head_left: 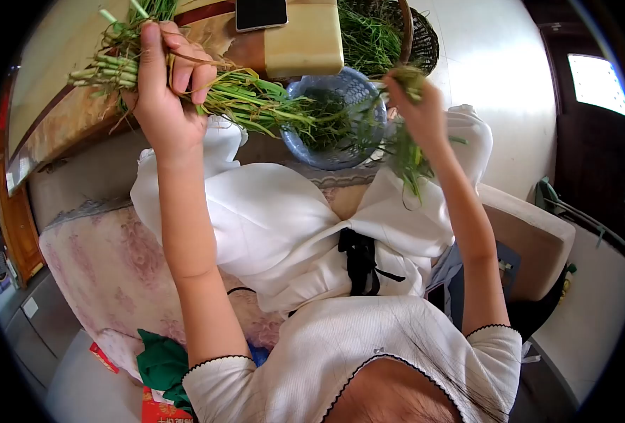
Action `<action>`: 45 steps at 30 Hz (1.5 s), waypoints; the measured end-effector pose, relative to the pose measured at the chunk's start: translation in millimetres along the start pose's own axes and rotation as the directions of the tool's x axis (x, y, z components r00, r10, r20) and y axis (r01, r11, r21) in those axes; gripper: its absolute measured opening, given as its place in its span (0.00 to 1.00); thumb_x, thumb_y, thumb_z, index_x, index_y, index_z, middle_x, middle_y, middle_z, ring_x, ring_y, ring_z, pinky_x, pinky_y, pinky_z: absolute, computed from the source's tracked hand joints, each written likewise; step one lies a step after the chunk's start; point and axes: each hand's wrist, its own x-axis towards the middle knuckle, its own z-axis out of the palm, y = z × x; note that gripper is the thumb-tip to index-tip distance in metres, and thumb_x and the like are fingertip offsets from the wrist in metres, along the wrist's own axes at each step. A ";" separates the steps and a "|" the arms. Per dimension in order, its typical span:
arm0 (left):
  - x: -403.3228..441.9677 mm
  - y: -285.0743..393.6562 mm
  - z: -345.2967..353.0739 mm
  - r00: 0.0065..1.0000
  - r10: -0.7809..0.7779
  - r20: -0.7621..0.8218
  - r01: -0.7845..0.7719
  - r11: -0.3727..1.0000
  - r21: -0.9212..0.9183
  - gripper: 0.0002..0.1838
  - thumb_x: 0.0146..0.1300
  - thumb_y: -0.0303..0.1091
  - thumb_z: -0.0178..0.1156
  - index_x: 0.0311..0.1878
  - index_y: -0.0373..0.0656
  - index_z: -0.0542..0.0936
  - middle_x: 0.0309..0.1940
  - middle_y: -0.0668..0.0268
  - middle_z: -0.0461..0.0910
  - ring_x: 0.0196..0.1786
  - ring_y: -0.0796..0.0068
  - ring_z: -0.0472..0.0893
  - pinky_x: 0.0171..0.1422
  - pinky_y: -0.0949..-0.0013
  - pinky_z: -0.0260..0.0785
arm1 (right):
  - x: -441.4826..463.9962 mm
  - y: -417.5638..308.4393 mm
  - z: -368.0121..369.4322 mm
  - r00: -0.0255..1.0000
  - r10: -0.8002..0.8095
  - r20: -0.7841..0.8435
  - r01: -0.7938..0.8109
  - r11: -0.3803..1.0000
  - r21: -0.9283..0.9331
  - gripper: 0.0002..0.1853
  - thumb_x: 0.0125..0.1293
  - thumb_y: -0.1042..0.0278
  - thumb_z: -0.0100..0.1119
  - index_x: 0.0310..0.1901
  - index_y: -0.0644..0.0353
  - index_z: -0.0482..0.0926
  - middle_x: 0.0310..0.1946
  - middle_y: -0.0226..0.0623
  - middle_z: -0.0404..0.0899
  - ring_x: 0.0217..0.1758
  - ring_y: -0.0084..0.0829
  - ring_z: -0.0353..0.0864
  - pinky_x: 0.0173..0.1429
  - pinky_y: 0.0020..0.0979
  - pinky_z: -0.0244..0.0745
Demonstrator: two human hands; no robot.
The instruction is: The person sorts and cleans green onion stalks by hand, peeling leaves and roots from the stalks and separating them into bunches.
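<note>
My left hand [168,88] is closed around a bunch of leafy green stalks [252,102] above the table's edge. Pale cut stem ends point left, while the leaves trail right over the blue plastic basket [295,148]. Some greens lie inside that basket. To its right, my right hand [425,109], slightly blurred, grips a smaller clump of leafy greens [409,162] that hangs below the fingers. More stems stick out at its top.
A phone [262,14] lies on the yellowish table [304,42]. Behind the blue basket stands a dark wicker basket [429,46] with a handle, holding greens [369,42]. I sit on a floral-covered sofa [122,261]. Green cloth [163,366] lies at the lower left.
</note>
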 end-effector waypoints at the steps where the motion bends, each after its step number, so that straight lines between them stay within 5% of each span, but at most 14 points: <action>1: -1.4 2.2 1.8 1.000 -0.001 0.002 0.001 1.000 0.004 0.11 0.58 0.39 0.43 0.23 0.44 0.63 0.09 0.76 0.52 0.11 0.87 0.47 0.14 0.84 0.42 | 9.0 26.3 14.7 0.998 -0.035 0.055 0.037 0.999 -0.039 0.11 0.51 0.64 0.54 0.32 0.63 0.71 0.18 0.35 0.72 0.19 0.20 0.70 0.24 0.23 0.64; 2: -2.5 4.2 3.5 0.999 0.028 0.021 -0.027 1.000 -0.015 0.12 0.58 0.39 0.43 0.22 0.44 0.63 0.09 0.76 0.52 0.11 0.87 0.47 0.14 0.84 0.41 | 16.2 44.6 27.4 0.998 -0.034 0.052 0.036 0.999 -0.035 0.11 0.51 0.64 0.54 0.32 0.63 0.71 0.18 0.35 0.72 0.19 0.20 0.70 0.24 0.23 0.64; 4: -2.7 6.3 5.9 0.996 0.090 0.023 -0.090 0.996 -0.013 0.12 0.58 0.39 0.42 0.21 0.45 0.63 0.09 0.76 0.51 0.11 0.87 0.46 0.14 0.84 0.40 | 25.4 63.3 44.8 0.946 0.114 0.302 -0.028 0.961 -0.274 0.15 0.48 0.63 0.56 0.36 0.61 0.71 0.16 0.31 0.70 0.17 0.19 0.67 0.22 0.21 0.61; 8: -2.0 8.5 7.4 0.994 0.100 -0.031 -0.100 0.995 0.007 0.13 0.59 0.40 0.40 0.22 0.45 0.62 0.08 0.77 0.51 0.11 0.87 0.46 0.15 0.84 0.41 | 27.8 67.4 47.6 0.991 0.093 0.098 -0.058 0.946 -0.318 0.19 0.47 0.62 0.58 0.43 0.56 0.70 0.13 0.28 0.66 0.15 0.17 0.63 0.23 0.21 0.61; 13: -3.1 1.3 18.0 0.996 0.078 -0.040 -0.074 0.994 0.076 0.14 0.59 0.41 0.39 0.21 0.45 0.62 0.08 0.77 0.51 0.10 0.86 0.46 0.15 0.83 0.40 | 14.5 21.7 34.1 0.975 0.089 0.206 -0.036 0.968 -0.247 0.20 0.46 0.63 0.59 0.44 0.50 0.70 0.15 0.26 0.66 0.19 0.16 0.62 0.27 0.21 0.62; 15: -3.4 -0.5 20.0 0.995 0.075 0.063 -0.077 0.997 0.028 0.13 0.59 0.40 0.38 0.22 0.45 0.62 0.08 0.76 0.51 0.09 0.86 0.45 0.15 0.83 0.40 | 5.4 0.2 38.9 0.943 -0.066 0.327 0.104 0.990 -0.098 0.23 0.43 0.63 0.60 0.43 0.58 0.69 0.29 0.41 0.74 0.31 0.34 0.73 0.37 0.28 0.66; 21: -1.0 0.0 27.6 0.976 0.135 0.169 -0.132 0.991 -0.030 0.13 0.60 0.40 0.37 0.22 0.46 0.62 0.07 0.78 0.51 0.08 0.87 0.46 0.13 0.83 0.39 | -1.0 22.9 76.3 0.881 -0.138 0.452 0.167 0.986 -0.025 0.20 0.42 0.65 0.60 0.37 0.66 0.71 0.27 0.47 0.73 0.30 0.41 0.72 0.37 0.31 0.65; 23: 1.1 4.5 20.0 0.979 0.129 0.158 -0.105 0.983 -0.150 0.13 0.60 0.39 0.37 0.22 0.47 0.62 0.07 0.78 0.51 0.08 0.88 0.46 0.13 0.84 0.40 | -0.3 38.5 77.3 0.870 0.126 0.477 -0.043 0.983 -0.181 0.14 0.43 0.64 0.59 0.28 0.68 0.74 0.18 0.42 0.73 0.21 0.34 0.72 0.30 0.30 0.65; 30: 5.9 30.1 8.1 0.959 0.282 0.012 -0.282 0.960 0.001 0.14 0.59 0.42 0.38 0.22 0.47 0.63 0.07 0.78 0.50 0.09 0.87 0.45 0.14 0.83 0.40 | 8.1 119.4 67.1 0.822 0.412 0.394 -0.432 0.901 -0.042 0.11 0.49 0.62 0.53 0.22 0.62 0.75 0.06 0.29 0.66 0.09 0.21 0.62 0.16 0.24 0.57; 33: 8.0 34.9 4.2 0.953 0.304 0.000 -0.304 0.953 -0.003 0.13 0.59 0.41 0.38 0.22 0.47 0.63 0.07 0.77 0.50 0.08 0.86 0.45 0.14 0.83 0.40 | 13.0 127.5 65.1 0.869 0.392 0.300 -0.401 0.915 -0.035 0.11 0.50 0.62 0.53 0.21 0.62 0.74 0.06 0.29 0.66 0.08 0.20 0.61 0.14 0.23 0.55; 35: 9.6 36.9 3.7 0.946 0.324 -0.022 -0.324 0.946 0.028 0.13 0.59 0.41 0.38 0.22 0.47 0.64 0.07 0.77 0.50 0.08 0.86 0.46 0.14 0.82 0.40 | 13.4 111.8 66.5 0.846 0.446 0.293 -0.441 0.893 -0.087 0.10 0.50 0.64 0.54 0.30 0.62 0.74 0.07 0.27 0.64 0.08 0.17 0.59 0.13 0.20 0.52; 38: 14.8 37.7 7.3 0.947 0.312 0.082 -0.305 0.948 -0.091 0.12 0.59 0.39 0.38 0.24 0.47 0.64 0.07 0.77 0.50 0.08 0.86 0.46 0.13 0.82 0.40 | 2.5 59.5 65.5 0.780 0.242 0.578 -0.462 0.845 0.270 0.26 0.49 0.69 0.56 0.51 0.60 0.61 0.08 0.23 0.59 0.09 0.14 0.55 0.13 0.16 0.48; 43: 15.6 26.3 27.5 0.906 0.418 -0.064 -0.408 0.904 0.128 0.10 0.57 0.38 0.43 0.21 0.47 0.64 0.08 0.79 0.50 0.09 0.90 0.50 0.12 0.90 0.45 | -6.5 48.2 88.7 0.748 0.169 0.641 -0.454 0.835 0.310 0.19 0.50 0.67 0.55 0.45 0.62 0.67 0.08 0.24 0.60 0.09 0.15 0.56 0.14 0.18 0.50; 45: 16.2 28.3 29.4 0.886 0.451 -0.107 -0.426 0.883 0.196 0.11 0.57 0.38 0.44 0.21 0.48 0.64 0.08 0.79 0.51 0.09 0.90 0.50 0.12 0.90 0.46 | -0.4 55.2 93.4 0.819 0.174 0.547 -0.270 0.958 0.098 0.11 0.51 0.65 0.53 0.33 0.63 0.72 0.08 0.26 0.63 0.10 0.16 0.58 0.15 0.20 0.54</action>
